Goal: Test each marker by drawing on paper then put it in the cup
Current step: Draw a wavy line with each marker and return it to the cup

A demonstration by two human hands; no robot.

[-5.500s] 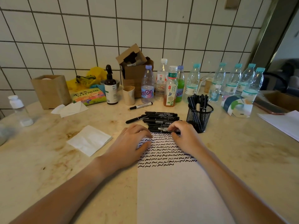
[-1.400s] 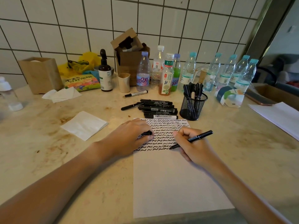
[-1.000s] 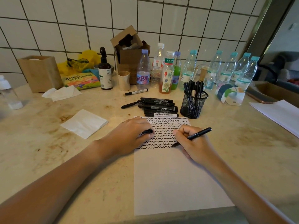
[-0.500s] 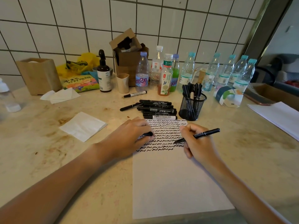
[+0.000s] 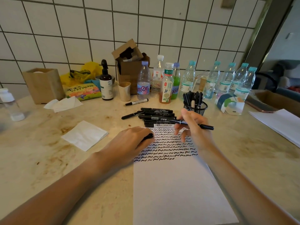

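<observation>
A: What have I got in my hands?

B: My right hand (image 5: 193, 127) pinches a slim black marker (image 5: 194, 124), held level above the top of the paper (image 5: 178, 184), thin end toward the pile, back end sticking out past the knuckles to the right. The lower fingers hang loose over the sheet.

A: And the left?

B: My left hand (image 5: 129, 143) lies knuckles-up on the paper's left edge, fingers curled round a short black cap (image 5: 150, 136); only its rounded end shows.

A: The paper?

B: A flat white sheet on the desk (image 5: 48, 159), a pale stone-like top, glossy, with brown stains. Its upper part is filled with rows of wavy black squiggles (image 5: 168, 146); the lower part is blank.

A: Where's the cup?

B: The cup (image 5: 195, 107) is a round black wire mesh, just beyond my right hand, with black markers standing upright in it. A pile (image 5: 158, 117) of black markers lies side by side right at the paper's top edge; two more, one with a white barrel, lie apart to its left.

A: Anything else?

B: A folded white napkin (image 5: 84, 135) to the left, clear plastic bottles (image 5: 227, 78) along the tiled wall, and an open cardboard box (image 5: 129, 62).
</observation>
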